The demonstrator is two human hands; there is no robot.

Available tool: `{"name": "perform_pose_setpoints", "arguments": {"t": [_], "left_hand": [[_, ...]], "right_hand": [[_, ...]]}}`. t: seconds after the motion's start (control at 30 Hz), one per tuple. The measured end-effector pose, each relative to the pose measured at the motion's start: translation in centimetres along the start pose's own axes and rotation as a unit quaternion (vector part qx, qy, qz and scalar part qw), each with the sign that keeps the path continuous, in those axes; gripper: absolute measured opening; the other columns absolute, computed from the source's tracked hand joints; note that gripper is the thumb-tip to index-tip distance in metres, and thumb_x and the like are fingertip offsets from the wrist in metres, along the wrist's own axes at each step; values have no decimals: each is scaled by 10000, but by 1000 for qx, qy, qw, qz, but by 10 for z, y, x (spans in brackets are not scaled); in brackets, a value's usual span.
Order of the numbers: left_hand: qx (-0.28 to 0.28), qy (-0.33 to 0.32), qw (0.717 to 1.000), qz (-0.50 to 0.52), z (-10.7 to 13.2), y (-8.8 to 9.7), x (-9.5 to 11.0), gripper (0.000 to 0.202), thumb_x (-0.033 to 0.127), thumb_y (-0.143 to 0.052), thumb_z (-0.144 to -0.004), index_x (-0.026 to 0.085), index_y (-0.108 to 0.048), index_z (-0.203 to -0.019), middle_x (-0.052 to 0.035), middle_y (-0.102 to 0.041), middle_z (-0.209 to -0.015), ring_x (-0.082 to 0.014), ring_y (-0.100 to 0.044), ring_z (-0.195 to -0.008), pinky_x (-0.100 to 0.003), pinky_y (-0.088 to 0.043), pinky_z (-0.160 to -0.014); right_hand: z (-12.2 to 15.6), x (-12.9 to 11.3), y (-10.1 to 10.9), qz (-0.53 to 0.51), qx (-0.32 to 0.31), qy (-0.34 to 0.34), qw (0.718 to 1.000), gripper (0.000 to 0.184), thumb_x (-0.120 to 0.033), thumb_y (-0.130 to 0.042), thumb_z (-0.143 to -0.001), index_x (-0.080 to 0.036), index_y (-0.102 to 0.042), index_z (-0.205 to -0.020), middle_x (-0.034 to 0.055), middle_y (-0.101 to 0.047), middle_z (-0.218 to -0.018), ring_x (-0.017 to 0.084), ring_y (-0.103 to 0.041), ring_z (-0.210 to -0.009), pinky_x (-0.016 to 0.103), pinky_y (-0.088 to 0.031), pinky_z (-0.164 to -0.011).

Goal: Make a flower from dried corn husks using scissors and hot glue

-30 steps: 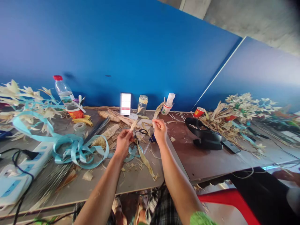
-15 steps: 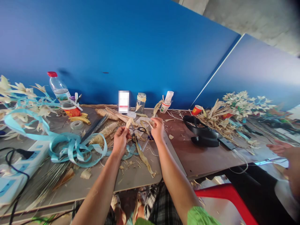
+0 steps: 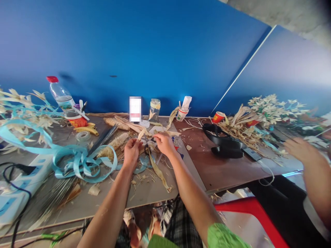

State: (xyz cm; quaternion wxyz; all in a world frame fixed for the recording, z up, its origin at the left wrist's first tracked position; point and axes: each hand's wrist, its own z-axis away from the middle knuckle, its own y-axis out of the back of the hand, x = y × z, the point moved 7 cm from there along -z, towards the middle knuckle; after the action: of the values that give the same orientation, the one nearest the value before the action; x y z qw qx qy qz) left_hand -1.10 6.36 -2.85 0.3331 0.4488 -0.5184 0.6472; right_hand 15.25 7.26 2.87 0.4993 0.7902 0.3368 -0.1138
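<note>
Closer now to the left hand [image 3: 131, 151], the right hand [image 3: 165, 143] bunches its fingers, on what I cannot tell, while the left pinches a husk [image 3: 141, 133] between them, apparently mid-working, so the next move calls for a steady left grip.

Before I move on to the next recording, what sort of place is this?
Probably a small craft workshop: the left hand pinches a pale husk-like strip, while loose blue ribbon and a bunch of pale flowers, perhaps handmade, share the cluttered worktable.
</note>
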Motion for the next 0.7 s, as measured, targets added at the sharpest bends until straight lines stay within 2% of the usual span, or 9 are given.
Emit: {"name": "perform_pose_setpoints", "arguments": {"t": [0.13, 0.3, 0.43, 0.53, 0.6, 0.7], "left_hand": [[-9, -8, 1000, -9, 0, -1, 2, 326, 417, -693, -587, 151, -560, -719, 0, -581, -649, -135, -596, -660, -274, -482, -672], [-12, -2, 1000, -18, 1, -1, 2, 341, 430, -692, -589, 149, -556, -727, -5, -588, -665, -133, -591, -633, -292, -489, -668], [-16, 0, 1000, -22, 0, -1, 1, 313, 411, -672, -608, 146, -563, -732, -9, -597, -688, -126, -585, -642, -281, -487, -671], [-16, 2, 1000, -20, -1, 0, -1, 303, 397, -672, -609, 145, -566, -743, -17, -611, -695, -132, -592, -652, -282, -488, -675], [-16, 2, 1000, -16, -1, 0, -2, 297, 387, -678, -607, 147, -569, -744, -19, -617, -698, -135, -599, -654, -279, -489, -668], [-24, 5, 1000, -19, -2, -1, -3, 289, 388, -678, -612, 148, -582, -741, -22, -626, -702, -136, -603, -646, -263, -484, -641]], "right_hand": [[4, -1, -12, 123, -56, -31, 990, 258, -224, -498, -831, -188, -662, -1026, 76, -679, -1008, 237, -518, -991, 367, -339, -916], [7, -8, -17, 193, -100, -47, 975, 315, -314, -488, -843, -204, -619, -1107, 86, -672, -1013, 267, -477, -1031, 395, -299, -902], [8, -11, -24, 204, -128, -52, 969, 423, -394, -492, -835, -174, -561, -1190, 133, -658, -1008, 293, -467, -1052, 425, -281, -893], [9, -10, -29, 189, -142, -52, 970, 470, -359, -524, -811, -155, -519, -1234, 149, -649, -1018, 306, -455, -1082, 440, -279, -893], [9, -10, -29, 175, -134, -48, 974, 474, -328, -547, -790, -163, -515, -1233, 143, -635, -1055, 305, -451, -1096, 444, -279, -903], [8, -8, -27, 148, -103, -53, 982, 482, -387, -585, -757, -184, -541, -1192, 128, -609, -1090, 300, -443, -1108, 444, -282, -923]]}}
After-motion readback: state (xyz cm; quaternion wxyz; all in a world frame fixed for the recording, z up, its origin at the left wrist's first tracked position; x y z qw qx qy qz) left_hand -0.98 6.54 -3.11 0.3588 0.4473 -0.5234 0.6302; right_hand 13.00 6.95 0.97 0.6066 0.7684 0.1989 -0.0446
